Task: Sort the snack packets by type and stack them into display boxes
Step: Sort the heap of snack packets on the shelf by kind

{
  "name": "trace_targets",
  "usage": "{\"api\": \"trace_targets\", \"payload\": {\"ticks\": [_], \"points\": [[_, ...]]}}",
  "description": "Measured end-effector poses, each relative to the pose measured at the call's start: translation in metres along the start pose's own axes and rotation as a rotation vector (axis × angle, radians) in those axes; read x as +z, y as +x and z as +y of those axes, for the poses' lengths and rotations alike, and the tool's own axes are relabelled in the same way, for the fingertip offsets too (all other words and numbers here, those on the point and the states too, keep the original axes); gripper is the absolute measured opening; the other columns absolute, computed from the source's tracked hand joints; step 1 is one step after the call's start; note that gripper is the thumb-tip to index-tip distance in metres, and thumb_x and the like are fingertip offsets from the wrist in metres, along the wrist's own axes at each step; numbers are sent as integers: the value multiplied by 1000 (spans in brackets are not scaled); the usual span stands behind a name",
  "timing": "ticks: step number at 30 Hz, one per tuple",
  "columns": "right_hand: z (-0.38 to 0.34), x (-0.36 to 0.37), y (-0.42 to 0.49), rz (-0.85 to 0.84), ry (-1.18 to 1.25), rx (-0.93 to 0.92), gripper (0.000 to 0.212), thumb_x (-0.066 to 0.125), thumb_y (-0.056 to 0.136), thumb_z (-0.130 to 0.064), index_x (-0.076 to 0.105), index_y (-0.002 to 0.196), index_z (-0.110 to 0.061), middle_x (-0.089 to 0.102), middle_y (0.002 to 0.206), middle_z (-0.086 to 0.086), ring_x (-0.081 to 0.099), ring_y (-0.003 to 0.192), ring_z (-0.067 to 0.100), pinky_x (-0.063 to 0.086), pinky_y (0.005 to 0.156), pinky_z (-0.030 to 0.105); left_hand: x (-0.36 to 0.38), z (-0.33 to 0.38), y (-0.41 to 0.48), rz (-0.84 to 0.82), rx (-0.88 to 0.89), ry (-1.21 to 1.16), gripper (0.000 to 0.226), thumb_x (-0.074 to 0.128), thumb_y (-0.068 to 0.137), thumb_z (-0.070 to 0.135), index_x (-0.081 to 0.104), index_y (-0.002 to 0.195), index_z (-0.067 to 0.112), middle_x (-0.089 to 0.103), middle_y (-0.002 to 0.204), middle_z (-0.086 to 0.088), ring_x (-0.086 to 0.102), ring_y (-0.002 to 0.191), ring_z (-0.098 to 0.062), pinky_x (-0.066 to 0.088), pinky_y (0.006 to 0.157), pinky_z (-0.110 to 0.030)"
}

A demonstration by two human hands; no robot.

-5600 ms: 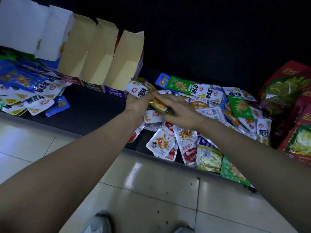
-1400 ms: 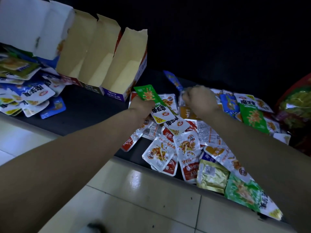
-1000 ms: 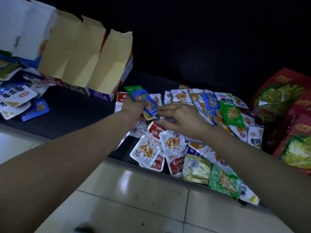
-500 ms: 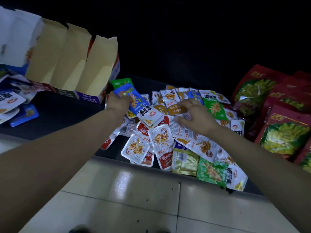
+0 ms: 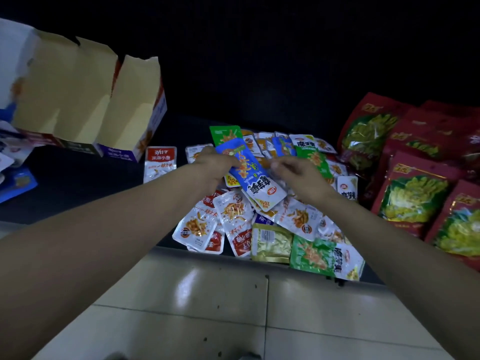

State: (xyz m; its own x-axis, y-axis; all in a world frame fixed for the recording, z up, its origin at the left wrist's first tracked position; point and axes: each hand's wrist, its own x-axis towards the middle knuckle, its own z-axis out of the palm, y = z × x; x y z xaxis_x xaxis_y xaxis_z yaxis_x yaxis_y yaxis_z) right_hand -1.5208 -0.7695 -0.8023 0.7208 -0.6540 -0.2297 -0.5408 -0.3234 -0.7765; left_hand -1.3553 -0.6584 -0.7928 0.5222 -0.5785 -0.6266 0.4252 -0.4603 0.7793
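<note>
Snack packets [image 5: 262,219] lie heaped just beneath my fingers, spilling to the near lip of the dark shelf [image 5: 78,183]. My left hand [image 5: 213,167] is closed around a small fan of them, a blue packet [image 5: 249,175] on top and a green packet [image 5: 224,133] poking out past the fingertips. My right hand [image 5: 298,178] hovers beside that fan, fingers loosely curled around nothing I can make out.

I judge the main risk to be slippage: the glossy, flat film pouches slide easily against each other, so a loose pinch could shed the fan back into the heap. Mixing types is likely too, since the dim light flattens colours. Pouches at the near edge overhang and could drop to the tiled floor [image 5: 207,307].

Well left of my left fingers stand the display boxes [image 5: 122,110], stiff matte card with torn tops, light enough to tip.
</note>
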Motion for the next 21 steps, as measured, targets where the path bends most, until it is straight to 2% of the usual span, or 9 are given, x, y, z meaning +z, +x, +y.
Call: {"api": "trace_targets", "payload": {"ticks": [2, 5, 8, 10, 12, 14, 16, 19, 21], "points": [[23, -17, 7, 228, -438, 7, 42, 57, 96, -38, 54, 134, -23, 47, 140, 7, 43, 131, 32, 36, 105, 44, 7, -1, 2, 9, -12, 26, 33, 66, 88, 2, 46, 115, 5, 62, 91, -10, 62, 68, -19, 52, 42, -25], [48, -30, 12, 212, -727, 209, 66, 57, 93, -49, 35, 148, -21, 42, 147, 13, 44, 129, 37, 39, 99, 45, 14, -7, 9, 7, -23, 73, 27, 68, 87, 2, 48, 103, 7, 61, 102, -13, 65, 84, -27, 58, 72, -37], [53, -35, 10, 260, -757, 137, 52, 51, 99, -35, 40, 146, -16, 67, 105, 17, 63, 89, 36, 43, 68, 37, 17, -10, 9, -9, -30, 74, 20, 67, 87, 1, 50, 97, 6, 60, 90, -10, 62, 79, -26, 55, 76, -39], [48, -33, 10, 355, -655, 27, 45, 43, 101, -30, 46, 144, -14, 58, 68, 9, 53, 58, 28, 31, 54, 32, 16, -13, 11, -24, -36, 50, 28, 67, 87, -1, 51, 109, 4, 62, 92, -10, 62, 75, -24, 55, 73, -37], [41, -28, 10, 376, -507, -94, 50, 35, 98, -30, 47, 143, -14, 50, 58, -1, 41, 48, 16, 27, 50, 30, 16, -14, 11, -28, -45, 27, 36, 67, 86, -2, 50, 117, 3, 64, 104, -14, 64, 77, -24, 56, 72, -37], [33, -18, 5, 267, -427, -228, 48, 35, 98, -25, 48, 143, -18, 69, 89, 7, 59, 70, 21, 43, 59, 33, 17, -15, 11, -19, -57, 15, 39, 66, 88, 0, 49, 123, 2, 64, 113, -17, 65, 84, -27, 57, 75, -41], [25, -5, -6, 131, -437, -340, 46, 36, 98, -25, 51, 141, -22, 63, 129, 7, 63, 104, 25, 52, 80, 36, 19, -13, 9, -30, -72, -63, 30, 60, 94, 6, 52, 123, 4, 65, 114, -19, 66, 83, -27, 57, 72, -42], [20, 15, -16, -2, -460, -410, 48, 35, 97, -31, 49, 143, -22, 53, 142, 1, 56, 122, 20, 50, 93, 41, 19, -8, 4, -71, -122, -251, 27, 48, 101, 35, 58, 110, 11, 67, 105, -12, 69, 85, -26, 59, 64, -40], [22, 17, -16, -67, -443, -380, 51, 37, 96, -36, 45, 145, -23, 47, 146, 0, 48, 130, 18, 46, 100, 40, 19, -10, 7, -66, -100, -195, 37, 61, 93, 42, 53, 118, 15, 63, 109, -7, 67, 93, -26, 59, 60, -37]]}}
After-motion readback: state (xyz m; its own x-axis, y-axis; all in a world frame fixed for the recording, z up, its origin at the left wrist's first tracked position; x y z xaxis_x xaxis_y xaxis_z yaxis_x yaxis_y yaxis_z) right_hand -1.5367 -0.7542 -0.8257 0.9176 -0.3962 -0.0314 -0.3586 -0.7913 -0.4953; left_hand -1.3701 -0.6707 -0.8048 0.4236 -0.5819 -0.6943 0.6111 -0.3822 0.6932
